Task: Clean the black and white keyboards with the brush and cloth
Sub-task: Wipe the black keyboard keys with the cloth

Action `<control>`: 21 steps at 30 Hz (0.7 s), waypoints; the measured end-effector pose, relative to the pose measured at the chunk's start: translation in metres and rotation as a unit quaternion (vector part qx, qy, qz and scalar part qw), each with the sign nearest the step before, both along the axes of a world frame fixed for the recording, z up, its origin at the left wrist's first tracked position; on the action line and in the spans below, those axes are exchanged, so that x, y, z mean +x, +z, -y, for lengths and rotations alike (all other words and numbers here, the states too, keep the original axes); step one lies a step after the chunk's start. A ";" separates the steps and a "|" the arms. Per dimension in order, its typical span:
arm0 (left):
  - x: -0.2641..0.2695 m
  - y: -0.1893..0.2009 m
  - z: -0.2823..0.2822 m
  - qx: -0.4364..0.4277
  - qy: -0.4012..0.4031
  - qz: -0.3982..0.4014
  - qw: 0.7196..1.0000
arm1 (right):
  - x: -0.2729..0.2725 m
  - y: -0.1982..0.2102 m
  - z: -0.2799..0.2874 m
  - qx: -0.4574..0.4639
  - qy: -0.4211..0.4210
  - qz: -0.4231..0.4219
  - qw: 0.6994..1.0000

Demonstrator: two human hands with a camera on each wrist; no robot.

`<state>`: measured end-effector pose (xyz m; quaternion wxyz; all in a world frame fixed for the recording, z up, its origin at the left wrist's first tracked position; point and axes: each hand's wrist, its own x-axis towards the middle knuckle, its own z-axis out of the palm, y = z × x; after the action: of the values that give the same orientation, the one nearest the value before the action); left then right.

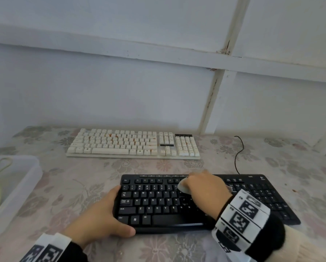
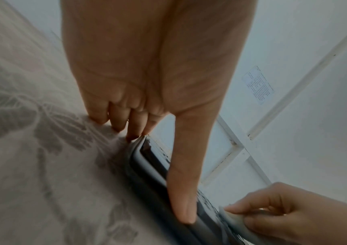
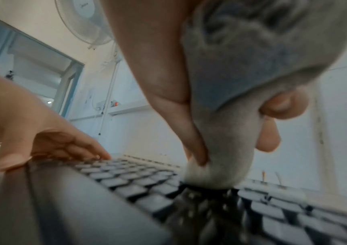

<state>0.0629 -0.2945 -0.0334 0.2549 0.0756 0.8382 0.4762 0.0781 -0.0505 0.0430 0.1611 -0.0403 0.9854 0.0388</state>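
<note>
Two keyboards lie on a flower-patterned table [image 1: 271, 167], and a person's two hands work on the nearer one. Largest within their reach is the black keyboard [image 1: 158, 203], flat, with its left end in the grasp of the left hand [image 1: 101, 214]: thumb laid along the front edge, fingers curved round the far side of that end. It looks rigid and light enough to skate on the smooth covering, so bracing it at that corner seems wise. Beyond both hands, well apart, sits the white keyboard [image 1: 133, 143], nobody touching it. Off to the left of the bracing hand stands a clear plastic tub [image 1: 22, 178]. Smallest is the cloth [image 3: 220, 149], pale grey, soft and bunched, clenched between thumb and fingers of the right hand [image 1: 205, 186] and pressed onto the upper middle keys. Being limp, it probably needs to be wadded firmly to reach between keys.
</note>
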 end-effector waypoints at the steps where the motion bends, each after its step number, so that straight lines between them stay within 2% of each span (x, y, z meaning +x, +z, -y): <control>1: 0.000 0.000 0.000 0.000 0.000 0.000 1.000 | -0.003 0.003 -0.001 -0.008 -0.017 0.008 1.000; 4: 0.001 0.001 0.000 -0.002 0.003 0.002 1.000 | -0.013 0.002 0.011 -0.070 -0.006 -0.026 0.997; 8: 0.001 0.003 -0.001 -0.009 0.007 0.005 1.000 | -0.021 -0.006 0.062 -0.150 0.084 -0.056 0.983; 13: -0.002 0.003 -0.003 -0.030 0.004 0.003 1.000 | -0.035 -0.020 0.111 -0.080 0.105 -0.046 0.990; 16: -0.002 0.004 -0.004 -0.033 0.006 -0.003 0.999 | -0.027 -0.022 0.105 -0.085 0.121 -0.064 0.987; 21: -0.001 0.001 -0.002 -0.013 0.013 0.005 1.000 | -0.014 -0.018 0.058 -0.076 0.125 -0.071 0.987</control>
<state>0.0616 -0.2927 -0.0327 0.2541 0.0590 0.8440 0.4687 0.0637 -0.1083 0.0254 0.0806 -0.1723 0.9816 -0.0136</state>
